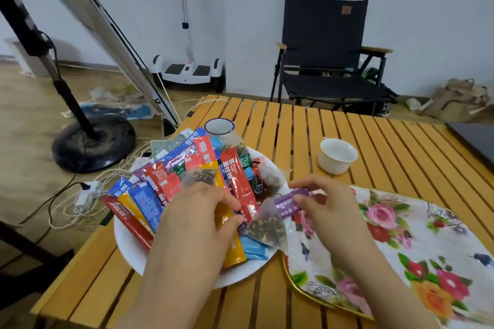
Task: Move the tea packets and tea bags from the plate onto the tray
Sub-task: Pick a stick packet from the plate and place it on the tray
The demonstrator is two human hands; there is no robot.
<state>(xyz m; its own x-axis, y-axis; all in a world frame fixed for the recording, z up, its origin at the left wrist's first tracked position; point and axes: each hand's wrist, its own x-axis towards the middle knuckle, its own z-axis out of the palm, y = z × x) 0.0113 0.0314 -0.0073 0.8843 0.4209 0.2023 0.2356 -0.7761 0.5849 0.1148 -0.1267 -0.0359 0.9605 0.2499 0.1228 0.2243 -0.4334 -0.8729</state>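
Observation:
A white plate on the slatted wooden table holds a heap of several stick tea packets in red, blue, orange and purple, plus pyramid tea bags. To its right lies a floral tray with a gold rim. My right hand pinches a purple tea packet over the gap between plate and tray. Over the plate's near side, my left hand has its fingertips curled onto the packets beside a red packet; exactly what it grasps is hidden.
A white cup stands on the table behind the tray, and an enamel mug behind the plate. A black folding chair is beyond the table. A fan stand, cables and a power strip lie on the floor at left.

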